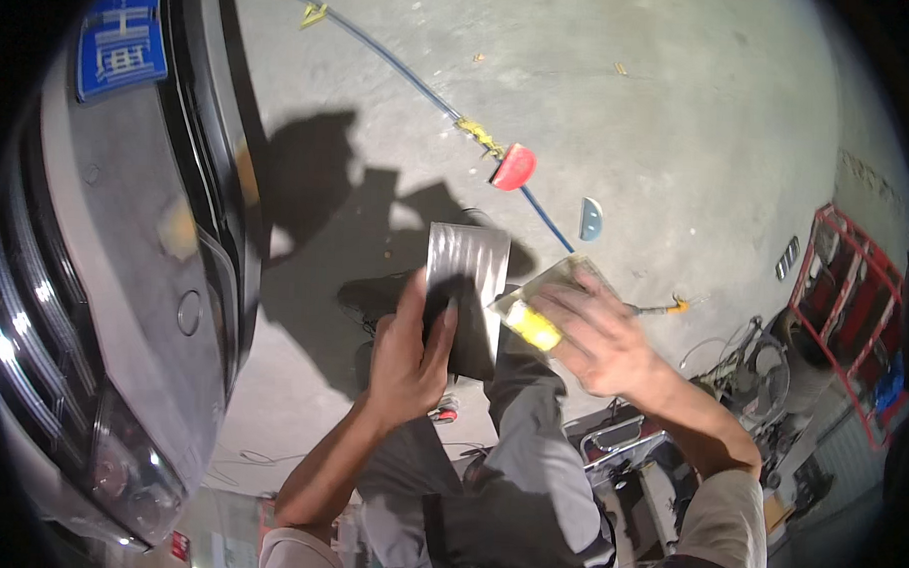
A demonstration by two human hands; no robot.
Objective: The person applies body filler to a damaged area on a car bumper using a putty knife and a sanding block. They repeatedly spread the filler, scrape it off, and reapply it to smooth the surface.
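Silvery plate, rectangular and streaked, is gripped by the left hand; the right hand holds a yellow-patched panel.

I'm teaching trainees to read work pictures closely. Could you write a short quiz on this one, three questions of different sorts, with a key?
1. Multiple choice: on which side of the picture is the car?
(a) left
(b) right

2. True or false: the shiny metal plate is held in the right hand.

3. Fill in the colour: the flat tool in the right hand carries a bright ____ patch.

Key:
1. (a) left.
2. False; the left hand holds it.
3. Yellow.
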